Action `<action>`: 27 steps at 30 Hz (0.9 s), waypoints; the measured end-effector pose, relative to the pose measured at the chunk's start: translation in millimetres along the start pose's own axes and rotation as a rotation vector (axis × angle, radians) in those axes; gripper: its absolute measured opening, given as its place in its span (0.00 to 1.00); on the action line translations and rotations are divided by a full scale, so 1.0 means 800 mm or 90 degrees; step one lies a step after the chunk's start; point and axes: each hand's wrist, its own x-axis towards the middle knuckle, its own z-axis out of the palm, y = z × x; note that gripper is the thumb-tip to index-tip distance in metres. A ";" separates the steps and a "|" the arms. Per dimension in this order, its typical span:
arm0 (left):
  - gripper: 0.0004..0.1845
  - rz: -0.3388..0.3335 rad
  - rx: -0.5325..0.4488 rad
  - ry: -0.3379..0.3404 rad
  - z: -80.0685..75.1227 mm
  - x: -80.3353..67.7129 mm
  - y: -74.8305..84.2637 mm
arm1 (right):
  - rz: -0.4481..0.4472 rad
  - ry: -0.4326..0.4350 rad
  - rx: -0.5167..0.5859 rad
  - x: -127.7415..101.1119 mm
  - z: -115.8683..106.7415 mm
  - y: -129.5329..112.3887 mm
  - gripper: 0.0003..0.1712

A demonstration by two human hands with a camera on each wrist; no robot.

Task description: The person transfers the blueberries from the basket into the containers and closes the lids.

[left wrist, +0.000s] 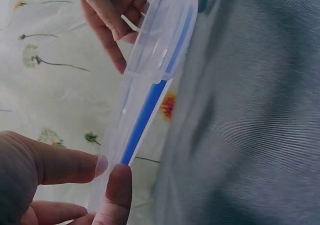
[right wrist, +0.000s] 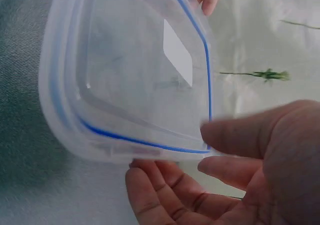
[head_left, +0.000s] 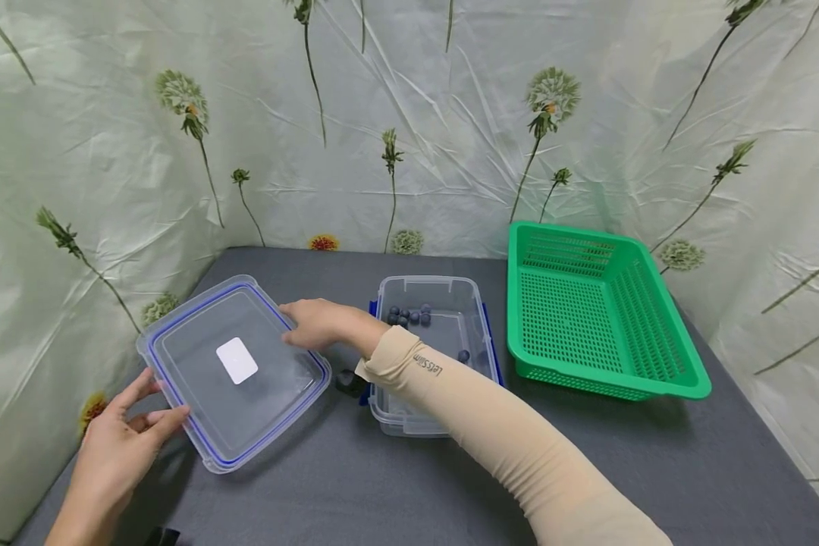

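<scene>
A clear plastic lid [head_left: 208, 421] with a blue seal and a white label [head_left: 236, 360] is tilted above the left part of the table. My left hand [head_left: 119, 444] pinches its left edge, thumb on one face and fingers on the other. At the opposite edge is my right hand [head_left: 317, 322]; its thumb [right wrist: 235, 135] overlaps the rim by a corner, and its curled fingers [right wrist: 160, 195] are beneath. Under my right forearm stands a clear food container [head_left: 426, 283] with blue side clips. Several blueberries [head_left: 409, 315] lie inside, mostly toward its back left; the sleeve hides part of it.
A green perforated plastic basket [head_left: 607, 379] stands on the right of the grey tabletop [head_left: 300, 485]. Behind and along both sides hangs a flower-printed curtain [head_left: 437, 189]. A small black object [head_left: 348, 383] shows just left of the container.
</scene>
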 end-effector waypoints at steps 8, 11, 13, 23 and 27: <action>0.43 0.064 -0.077 0.028 -0.004 -0.004 0.036 | -0.017 0.079 0.069 -0.050 -0.021 0.013 0.33; 0.43 0.094 -0.096 0.018 -0.006 -0.006 0.049 | -0.037 0.108 0.103 -0.074 -0.025 0.020 0.34; 0.43 0.108 -0.096 0.006 -0.005 -0.007 0.060 | -0.052 0.133 0.123 -0.092 -0.026 0.027 0.34; 0.40 0.212 -0.139 -0.089 0.025 -0.013 0.121 | -0.066 0.261 0.233 -0.190 -0.004 0.086 0.34; 0.39 0.251 -0.151 -0.129 0.040 -0.017 0.143 | -0.066 0.304 0.298 -0.224 0.010 0.106 0.34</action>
